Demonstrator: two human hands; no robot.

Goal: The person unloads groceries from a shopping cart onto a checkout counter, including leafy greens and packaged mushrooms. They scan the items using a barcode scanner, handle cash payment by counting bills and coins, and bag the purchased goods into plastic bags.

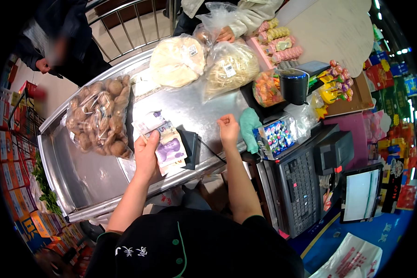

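Note:
My left hand (146, 156) grips several paper banknotes (170, 147), with the thumb pressed on top. A purple note lies uppermost, partly covering the ones beneath. Just under the notes is a flat black device (192, 149) with a cable running right from it. My right hand (229, 129) is over the metal counter (180, 107), its fingers curled together and nothing visible in them. To its right sits a crumpled teal cloth (250, 128). Left of my left hand, a clear plastic bag of potatoes (102, 118) rests on the counter.
Across the counter lie a bag of round flatbreads (177, 62) and a bag of pale shreds (231, 67), touched by another person's hand (226, 34). A second person (62, 38) stands at far left. A black scanner (294, 86), candy, keyboard (304, 194) and monitor (362, 194) crowd the right.

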